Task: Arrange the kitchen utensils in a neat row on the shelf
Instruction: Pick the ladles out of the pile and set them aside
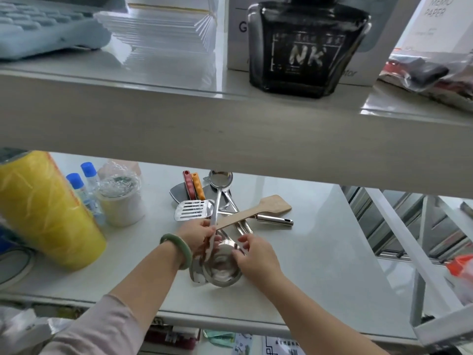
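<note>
I see the kitchen utensils heaped in a tangle near the middle of the white shelf (320,252), not in a row. My left hand (197,235), with a green bangle (176,249) on its wrist, has its grip closed around the handle of a steel slotted turner (192,210), whose blade lies toward the back edge. My right hand (256,257) pinches a thin steel handle just above a steel ladle bowl (221,269), the piece nearest the front edge; which utensil that handle belongs to I cannot tell. A wooden spatula (256,212) lies across the pile, its blade pointing to the right. Behind it rest a steel spoon (220,180) and two peelers, one red (188,185), one orange (198,185), side by side. Toward the left edge stand a yellow roll (43,213), two blue-capped bottles (82,185) and a wrapped cup (120,198).
</note>
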A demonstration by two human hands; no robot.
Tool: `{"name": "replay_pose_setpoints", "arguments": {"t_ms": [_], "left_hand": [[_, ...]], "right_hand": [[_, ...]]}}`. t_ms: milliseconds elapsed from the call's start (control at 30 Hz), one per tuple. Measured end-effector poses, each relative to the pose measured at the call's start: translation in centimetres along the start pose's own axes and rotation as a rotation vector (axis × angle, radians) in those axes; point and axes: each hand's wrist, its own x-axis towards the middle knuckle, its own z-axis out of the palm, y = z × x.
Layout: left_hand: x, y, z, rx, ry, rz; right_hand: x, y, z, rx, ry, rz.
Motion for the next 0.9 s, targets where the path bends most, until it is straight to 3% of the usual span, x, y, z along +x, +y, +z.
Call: {"name": "replay_pose_setpoints", "arguments": {"t_ms": [233,533,733,900], "left_hand": [[0.0,-1.7,-4.9,-0.006,0.212,0.102],[0.1,-4.4,-7.4,-0.001,0.353,0.191],[-0.2,-4.4,-8.7,-0.014,0.460,0.282],[-0.1,-4.5,-9.1,-0.032,0.422,0.273]], "right_hand": [[-0.1,-1.0,1.1,-0.148,-0.121,-0.158],[-0.1,-2.5,2.4,0.530,-0.352,0.072],[-0.2,-2.6,2.6,0.706,-0.442,0.081],[-0.6,-2.2,3.2,0.996,-0.502,0.114]]}}
